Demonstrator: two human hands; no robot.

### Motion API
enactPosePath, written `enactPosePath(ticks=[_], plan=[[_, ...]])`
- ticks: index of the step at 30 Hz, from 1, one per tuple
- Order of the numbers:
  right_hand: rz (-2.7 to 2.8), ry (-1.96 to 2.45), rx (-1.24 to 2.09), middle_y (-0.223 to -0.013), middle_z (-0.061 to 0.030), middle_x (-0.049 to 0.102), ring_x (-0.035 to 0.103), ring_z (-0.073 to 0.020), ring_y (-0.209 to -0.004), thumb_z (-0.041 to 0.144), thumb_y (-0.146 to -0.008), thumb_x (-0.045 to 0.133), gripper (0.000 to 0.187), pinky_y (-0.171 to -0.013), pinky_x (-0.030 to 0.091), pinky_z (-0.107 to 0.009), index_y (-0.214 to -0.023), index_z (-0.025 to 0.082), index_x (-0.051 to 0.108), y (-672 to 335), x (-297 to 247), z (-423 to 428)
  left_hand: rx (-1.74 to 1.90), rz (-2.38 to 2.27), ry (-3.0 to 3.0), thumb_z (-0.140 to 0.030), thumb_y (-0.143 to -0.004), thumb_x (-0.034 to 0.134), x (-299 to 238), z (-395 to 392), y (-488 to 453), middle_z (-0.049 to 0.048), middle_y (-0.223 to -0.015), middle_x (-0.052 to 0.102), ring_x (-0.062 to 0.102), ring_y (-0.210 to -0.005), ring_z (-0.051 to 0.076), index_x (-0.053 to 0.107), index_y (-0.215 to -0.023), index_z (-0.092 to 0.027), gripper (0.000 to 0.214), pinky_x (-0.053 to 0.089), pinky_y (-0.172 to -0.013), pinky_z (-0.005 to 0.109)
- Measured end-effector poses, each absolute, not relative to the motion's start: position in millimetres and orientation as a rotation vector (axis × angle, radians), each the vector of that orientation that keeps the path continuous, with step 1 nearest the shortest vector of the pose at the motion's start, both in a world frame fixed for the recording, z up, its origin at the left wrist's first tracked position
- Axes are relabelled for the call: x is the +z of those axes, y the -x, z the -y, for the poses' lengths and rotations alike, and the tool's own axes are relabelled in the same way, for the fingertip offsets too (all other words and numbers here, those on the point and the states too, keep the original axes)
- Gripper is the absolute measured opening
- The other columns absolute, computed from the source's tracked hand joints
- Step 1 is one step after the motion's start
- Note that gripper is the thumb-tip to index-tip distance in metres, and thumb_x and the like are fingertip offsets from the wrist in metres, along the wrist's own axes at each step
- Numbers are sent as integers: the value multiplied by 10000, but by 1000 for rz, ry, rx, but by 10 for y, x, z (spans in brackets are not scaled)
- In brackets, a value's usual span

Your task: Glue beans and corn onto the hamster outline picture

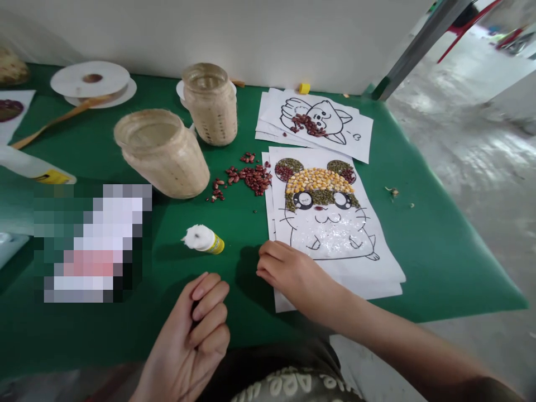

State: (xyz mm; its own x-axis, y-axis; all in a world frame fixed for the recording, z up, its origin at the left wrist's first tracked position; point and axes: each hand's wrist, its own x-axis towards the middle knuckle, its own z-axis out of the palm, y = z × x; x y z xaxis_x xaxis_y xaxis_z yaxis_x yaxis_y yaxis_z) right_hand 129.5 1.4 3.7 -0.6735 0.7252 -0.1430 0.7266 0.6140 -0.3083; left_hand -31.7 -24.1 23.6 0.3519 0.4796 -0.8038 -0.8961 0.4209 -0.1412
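My left hand (192, 335) is near the table's front edge, palm up with its fingers curled inward; nothing shows inside them. My right hand (288, 271) lies palm down on the lower left corner of a hamster drawing (330, 223), fingers curled against the paper. The drawing's head is filled with corn kernels, green beans and red beans, and its belly shines with wet glue. A small glue cap or bottle (204, 239) lies on its side on the green table (419, 240) just above my hands. Loose red beans (247, 177) are scattered left of the drawing.
Two woven-pattern jars (161, 152) (210, 103) stand behind the beans. A second drawing (318, 121) with red beans on it lies at the back. White discs (90, 80), a wooden stick (54, 120) and a glue bottle (36, 167) are at the left. The table's right edge drops to a concrete floor.
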Motion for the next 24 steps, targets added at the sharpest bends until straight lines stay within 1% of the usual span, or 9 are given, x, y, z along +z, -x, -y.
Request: enactPosePath(ticks=[2, 6, 8, 10, 12, 15, 17, 21, 24], plan=[[-2778, -1212, -538, -856, -73, 541, 535, -178, -780, 32, -789, 428, 151, -620, 490, -282, -812, 126, 544, -1303, 99, -17, 965, -751, 653, -264, -913, 198, 221, 221, 316, -108, -426, 189, 23, -331, -6, 365, -507, -140, 456, -8, -330, 114], [-2764, -1135, -644, -938, -77, 540, 534, -162, -806, -53, -689, 460, 275, -636, 488, -249, -893, 116, 533, -1339, 175, -36, 977, -718, 649, -290, -914, 195, 182, 200, 310, -105, -429, 199, 24, -331, 0, 368, -512, -145, 461, -4, -324, 128], [-2831, -1069, -714, -944, -65, 542, 539, -141, -806, -43, -717, 447, 277, -664, 480, -234, -916, 128, 536, -1364, 167, -104, 985, -709, 624, -279, -917, 183, 165, 205, 321, -103, -435, 208, 34, -331, 3, 378, -526, -145, 457, 3, -324, 131], [-2925, -1053, -802, -921, -53, 544, 543, -116, -781, 9, -791, 414, 236, -682, 467, -223, -936, 142, 545, -1387, 145, -244, 988, -704, 591, -259, -919, 178, 152, 218, 341, -103, -442, 220, 50, -331, 6, 387, -545, -147, 442, 16, -323, 130], [-2999, -1098, -875, -899, -55, 543, 541, -104, -754, 70, -830, 410, 180, -680, 457, -219, -907, 131, 561, -1400, 126, -450, 1000, -706, 555, -232, -920, 161, 144, 235, 364, -100, -454, 237, 67, -333, 10, 398, -573, -151, 428, 32, -321, 132], [-3161, -1209, -728, -859, -56, 543, 524, -114, -747, 66, -803, 459, 128, -681, 439, -237, -817, 123, 573, -1386, 100, -797, 1048, -732, 514, -207, -920, 139, 140, 247, 381, -94, -468, 262, 91, -329, 17, 405, -605, -159, 415, 58, -314, 139], [-3195, -1276, -617, -837, -60, 542, 518, -129, -757, 48, -792, 454, 138, -673, 430, -250, -791, 119, 572, -1359, 77, -979, 1062, -758, 495, -199, -921, 133, 146, 240, 377, -93, -467, 268, 101, -320, 19, 400, -604, -163, 416, 70, -304, 143], [-3188, -1418, -464, -888, -87, 549, 519, -139, -778, 26, -818, 361, 231, -695, 422, -273, -854, 107, 575, -1363, 69, -1115, 1065, -841, 447, -180, -923, 116, 154, 199, 372, -93, -438, 274, 141, -269, 22, 402, -590, -170, 439, 95, -266, 157], [-3198, -1556, -439, -881, -75, 571, 525, -125, -766, 59, -820, 398, 195, -703, 418, -259, -863, 114, 580, -1487, 165, -1035, 1142, -877, 411, -154, -924, 124, 140, 153, 416, -84, -422, 319, 258, -236, 27, 429, -617, -176, 434, 164, -246, 153]])
